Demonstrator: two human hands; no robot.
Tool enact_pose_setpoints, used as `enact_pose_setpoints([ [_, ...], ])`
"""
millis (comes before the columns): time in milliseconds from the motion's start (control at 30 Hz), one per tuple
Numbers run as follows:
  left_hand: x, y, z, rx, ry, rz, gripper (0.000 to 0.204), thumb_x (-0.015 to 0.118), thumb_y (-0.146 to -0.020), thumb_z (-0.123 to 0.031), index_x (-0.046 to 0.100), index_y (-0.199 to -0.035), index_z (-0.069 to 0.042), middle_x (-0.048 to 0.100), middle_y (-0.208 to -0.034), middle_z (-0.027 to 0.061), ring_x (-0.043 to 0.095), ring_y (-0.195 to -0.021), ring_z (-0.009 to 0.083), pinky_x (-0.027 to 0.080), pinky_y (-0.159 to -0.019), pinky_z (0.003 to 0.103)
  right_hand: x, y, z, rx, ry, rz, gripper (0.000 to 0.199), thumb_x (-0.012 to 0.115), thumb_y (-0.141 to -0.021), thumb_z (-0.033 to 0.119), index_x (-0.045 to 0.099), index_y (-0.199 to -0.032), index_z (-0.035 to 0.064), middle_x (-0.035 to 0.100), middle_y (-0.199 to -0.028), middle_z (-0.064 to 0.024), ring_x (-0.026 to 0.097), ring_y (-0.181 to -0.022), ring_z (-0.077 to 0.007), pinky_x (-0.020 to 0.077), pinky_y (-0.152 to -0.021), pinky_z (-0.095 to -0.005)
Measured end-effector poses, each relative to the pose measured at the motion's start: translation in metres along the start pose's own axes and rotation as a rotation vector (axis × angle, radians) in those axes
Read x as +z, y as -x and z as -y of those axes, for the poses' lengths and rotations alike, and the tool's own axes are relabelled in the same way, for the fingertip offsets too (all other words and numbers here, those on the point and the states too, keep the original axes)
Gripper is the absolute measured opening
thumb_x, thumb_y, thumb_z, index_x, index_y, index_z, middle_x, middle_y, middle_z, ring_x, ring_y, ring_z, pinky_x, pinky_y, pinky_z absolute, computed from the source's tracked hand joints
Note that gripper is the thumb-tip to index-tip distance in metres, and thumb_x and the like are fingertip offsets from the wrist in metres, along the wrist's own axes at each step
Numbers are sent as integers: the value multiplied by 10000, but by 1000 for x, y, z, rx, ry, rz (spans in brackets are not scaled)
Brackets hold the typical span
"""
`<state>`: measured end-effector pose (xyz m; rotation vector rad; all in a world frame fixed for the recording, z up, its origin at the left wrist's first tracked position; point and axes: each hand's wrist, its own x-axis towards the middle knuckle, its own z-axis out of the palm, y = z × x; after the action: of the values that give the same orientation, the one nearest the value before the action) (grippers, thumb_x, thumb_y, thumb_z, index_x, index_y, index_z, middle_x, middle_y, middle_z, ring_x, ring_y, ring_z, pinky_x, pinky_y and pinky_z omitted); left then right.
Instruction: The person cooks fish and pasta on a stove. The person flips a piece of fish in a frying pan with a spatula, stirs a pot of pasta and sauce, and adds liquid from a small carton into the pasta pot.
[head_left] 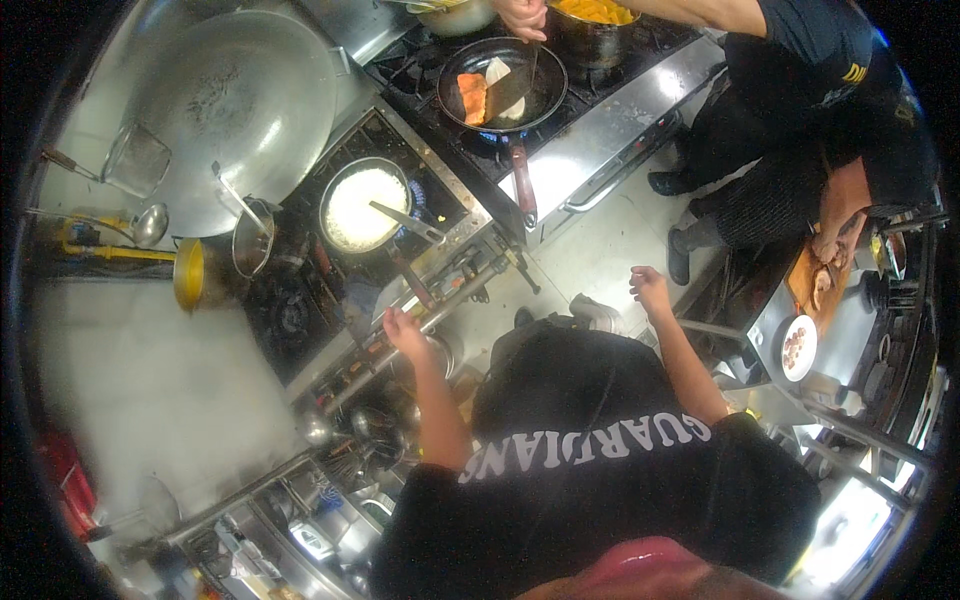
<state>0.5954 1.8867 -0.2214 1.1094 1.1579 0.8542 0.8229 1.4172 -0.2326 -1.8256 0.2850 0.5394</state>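
Observation:
My left hand (pixel 405 334) is at the stove's front edge, just below the end of a frying pan's handle, apart from it and holding nothing visible. That frying pan (pixel 362 205) sits over a lit blue flame, full of a pale, creamy, bubbling food. A metal utensil (pixel 408 222), perhaps a spatula or tongs, rests in it with its end over the rim. My right hand (pixel 650 288) hangs over the floor to the right, fingers loosely bent and apart, with nothing in it.
A large wok (pixel 240 110) fills the far left, beside a ladle (pixel 150 225) and a yellow container (pixel 188 275). Another person's hand (pixel 522 18) works a spatula in a dark frying pan (pixel 545 85). At right, another person handles food on a cutting board (pixel 805 285) near a white bowl (pixel 798 373).

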Motion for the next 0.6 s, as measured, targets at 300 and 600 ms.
enact_pose_setpoints([
  [300, 0, 12, -2, -1, 16, -5, 419, 575, -1034, -185, 479, -1419, -49, 570, -1256, 70, 585, -1076, 181, 500, -921, 372, -3, 1, -2, 17, 34, 7, 281, 620, -950, 140, 659, -1208, 37, 688, -943, -73, 678, -792, -176, 533, -673, -312],
  [600, 21, 41, -36, 459, -589, -284, 375, 634, -977, -138, 569, -1322, -8, 569, -1254, 161, 566, -1149, 309, 446, -1016, 444, -7, 0, -11, -1, 44, 10, 263, 610, -964, 137, 659, -1205, 42, 690, -947, -75, 680, -790, -177, 543, -674, -318],
])
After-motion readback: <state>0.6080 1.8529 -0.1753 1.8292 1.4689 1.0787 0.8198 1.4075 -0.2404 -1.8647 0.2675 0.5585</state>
